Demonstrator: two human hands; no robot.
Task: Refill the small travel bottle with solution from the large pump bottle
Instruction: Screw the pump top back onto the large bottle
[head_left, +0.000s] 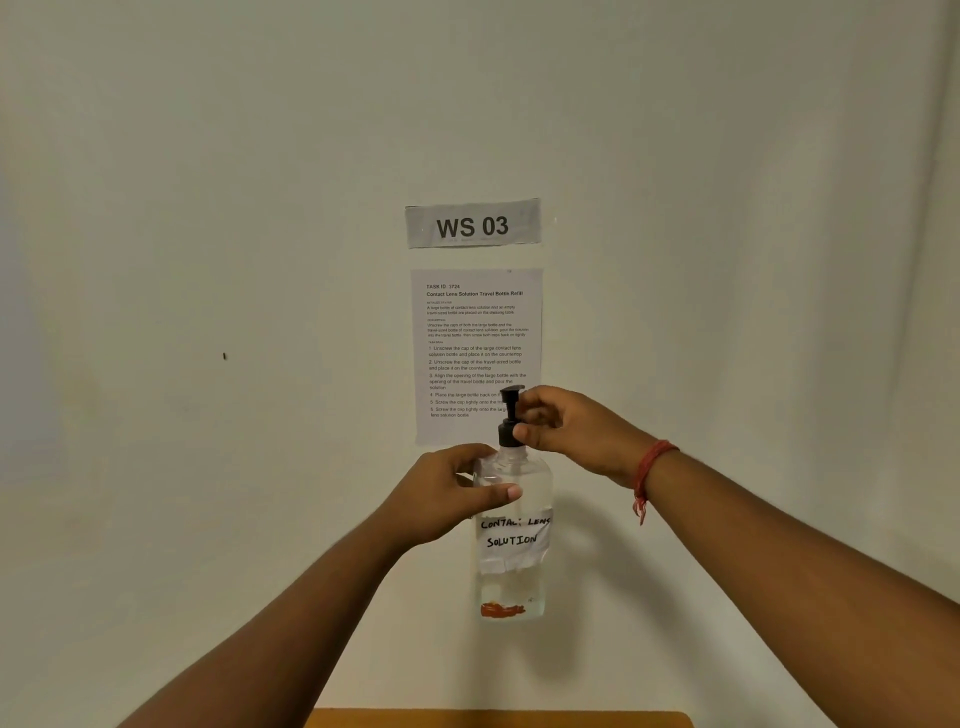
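I observed the large pump bottle held upright in mid-air before the wall, above the table edge. The left hand gripped its shoulder; the right hand pinched the black pump collar.

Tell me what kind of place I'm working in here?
Likely a numbered test or data-collection workstation: a "WS 03" sign and a printed task sheet are stuck on a plain wall, and the pump bottle carries a handwritten label.
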